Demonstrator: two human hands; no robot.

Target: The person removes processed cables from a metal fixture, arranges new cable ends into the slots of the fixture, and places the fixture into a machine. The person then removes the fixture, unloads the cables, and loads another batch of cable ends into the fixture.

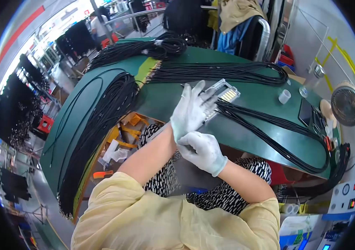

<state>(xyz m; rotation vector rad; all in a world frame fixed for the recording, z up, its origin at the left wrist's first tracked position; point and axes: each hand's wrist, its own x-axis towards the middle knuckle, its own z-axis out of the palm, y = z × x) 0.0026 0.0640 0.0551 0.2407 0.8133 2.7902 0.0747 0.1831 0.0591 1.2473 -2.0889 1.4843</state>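
Note:
Both of my hands wear white gloves. My left hand (pixel 189 110) is raised over the table with its fingers stretched and apart. At its wrist, the fingers of my right hand (pixel 204 153) are closed on the cuff of the left glove (pixel 178 132). Just beyond my left fingers lies a metal fixture (pixel 229 93) with a row of yellowish strips, partly hidden by that hand. A looped bundle of thin black cables (pixel 265 118) runs from the fixture toward the right.
More black cable bundles lie at the left (pixel 98 121), across the back (pixel 219 73) and at the far left corner (pixel 140 50) of the green table (pixel 160 98). A white cup (pixel 284 96), a phone (pixel 305 111) and a fan (pixel 347 106) are on the right. An open drawer (pixel 132 118) holds assorted items.

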